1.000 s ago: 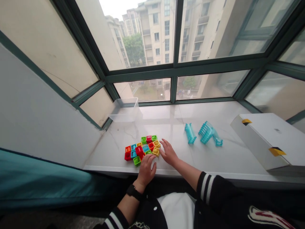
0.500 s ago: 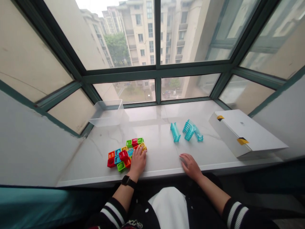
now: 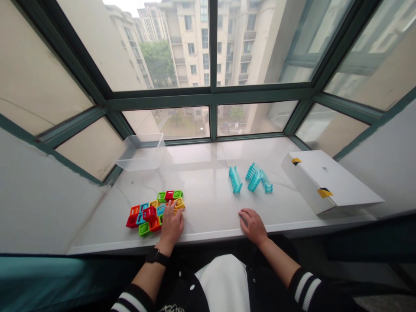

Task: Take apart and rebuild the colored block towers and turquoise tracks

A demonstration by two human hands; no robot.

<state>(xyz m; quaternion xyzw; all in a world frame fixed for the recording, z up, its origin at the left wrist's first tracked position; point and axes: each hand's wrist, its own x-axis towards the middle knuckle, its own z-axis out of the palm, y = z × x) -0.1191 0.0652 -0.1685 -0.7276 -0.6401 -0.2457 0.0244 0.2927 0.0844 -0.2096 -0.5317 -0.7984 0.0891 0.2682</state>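
Observation:
A cluster of colourful square toy blocks (image 3: pixel 147 210) in red, orange, green, blue and yellow lies on the white marble windowsill (image 3: pixel 208 190). My left hand (image 3: pixel 171 225), with a black watch on the wrist, rests against the right side of the cluster, its fingers laid flat on the blocks. My right hand (image 3: pixel 252 224) lies on the bare sill near the front edge, fingers loosely curled, holding nothing. Transparent teal ribbed pieces (image 3: pixel 250 178) lie on the sill beyond my right hand, apart from it.
A clear plastic tub (image 3: pixel 140 152) stands at the back left against the window frame. A white cardboard box (image 3: pixel 328 182) with yellow tape lies at the right end of the sill. Dark green window frames surround the sill.
My right hand has left the blocks and moved right to the bare sill. My left hand has stayed on the cluster. The view has swung, shifting everything left.

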